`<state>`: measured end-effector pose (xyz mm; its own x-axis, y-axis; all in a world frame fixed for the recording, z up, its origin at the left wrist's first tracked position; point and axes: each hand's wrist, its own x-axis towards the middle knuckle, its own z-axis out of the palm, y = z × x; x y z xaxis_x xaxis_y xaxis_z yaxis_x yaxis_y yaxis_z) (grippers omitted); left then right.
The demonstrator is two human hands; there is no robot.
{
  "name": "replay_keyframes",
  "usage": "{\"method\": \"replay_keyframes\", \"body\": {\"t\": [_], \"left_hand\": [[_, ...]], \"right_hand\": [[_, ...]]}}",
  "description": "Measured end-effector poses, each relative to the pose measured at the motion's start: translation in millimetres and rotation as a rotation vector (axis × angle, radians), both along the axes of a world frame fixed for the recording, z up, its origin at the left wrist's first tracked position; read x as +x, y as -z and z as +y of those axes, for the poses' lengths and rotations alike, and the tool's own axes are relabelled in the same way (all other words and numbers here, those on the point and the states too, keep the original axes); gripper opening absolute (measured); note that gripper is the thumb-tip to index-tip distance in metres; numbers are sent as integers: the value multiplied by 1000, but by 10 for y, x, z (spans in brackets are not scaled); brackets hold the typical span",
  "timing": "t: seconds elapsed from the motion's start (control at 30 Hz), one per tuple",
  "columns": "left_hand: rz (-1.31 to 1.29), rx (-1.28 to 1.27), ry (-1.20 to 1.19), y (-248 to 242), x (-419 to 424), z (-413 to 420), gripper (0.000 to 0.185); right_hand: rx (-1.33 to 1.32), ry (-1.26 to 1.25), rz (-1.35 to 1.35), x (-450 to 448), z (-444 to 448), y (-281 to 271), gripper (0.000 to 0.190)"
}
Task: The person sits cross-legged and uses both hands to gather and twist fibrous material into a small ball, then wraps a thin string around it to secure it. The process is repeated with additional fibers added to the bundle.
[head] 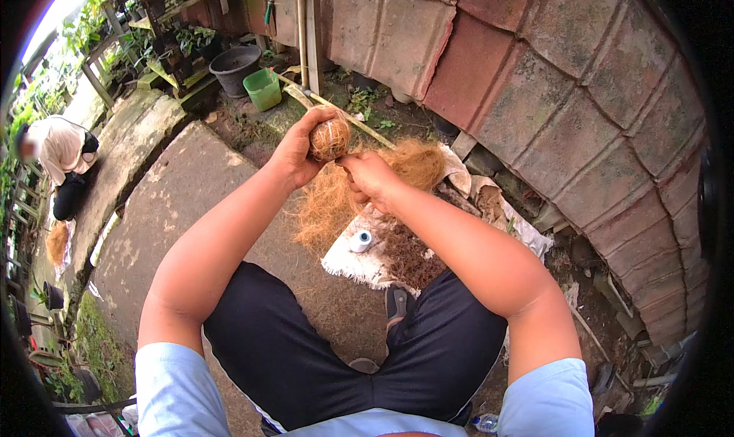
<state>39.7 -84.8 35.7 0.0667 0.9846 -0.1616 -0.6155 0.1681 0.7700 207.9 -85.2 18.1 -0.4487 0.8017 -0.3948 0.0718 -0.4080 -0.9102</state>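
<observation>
My left hand (304, 146) grips a round ball of brown coconut fibre (331, 140) with pale thread wound around it. Close against the ball's lower right side is my right hand (369, 176), its fingers pinched together; whether they hold thread or fibre is too small to tell. Loose coconut fibre (321, 213) lies on the ground beneath both hands. A white spool of thread (360, 241) stands on a pale woven sack (344, 259), beside a heap of dark brown crumbly material (410, 256).
Clay roof tiles (516, 93) line the right side. A black pot (235, 70), a green plastic container (262, 89) and a tap pipe (302, 35) are ahead. Another person (63, 156) crouches at far left near more fibre (57, 243). A plastic bottle (485, 422) lies at lower right.
</observation>
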Motion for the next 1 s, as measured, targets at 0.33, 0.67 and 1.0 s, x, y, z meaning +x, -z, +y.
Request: {"method": "replay_keyframes", "body": {"t": [0.33,0.67,1.0], "left_hand": [[334,288,357,-4,-191,-110,49],[499,301,446,58,-123,-210,74],[495,242,621,11,-115,-151,54]], "right_hand": [[739,-279,-573,314,432,29,48],[700,-137,-590,328,437,-144,44],[775,-71,-491,376,500,-166,39]]}}
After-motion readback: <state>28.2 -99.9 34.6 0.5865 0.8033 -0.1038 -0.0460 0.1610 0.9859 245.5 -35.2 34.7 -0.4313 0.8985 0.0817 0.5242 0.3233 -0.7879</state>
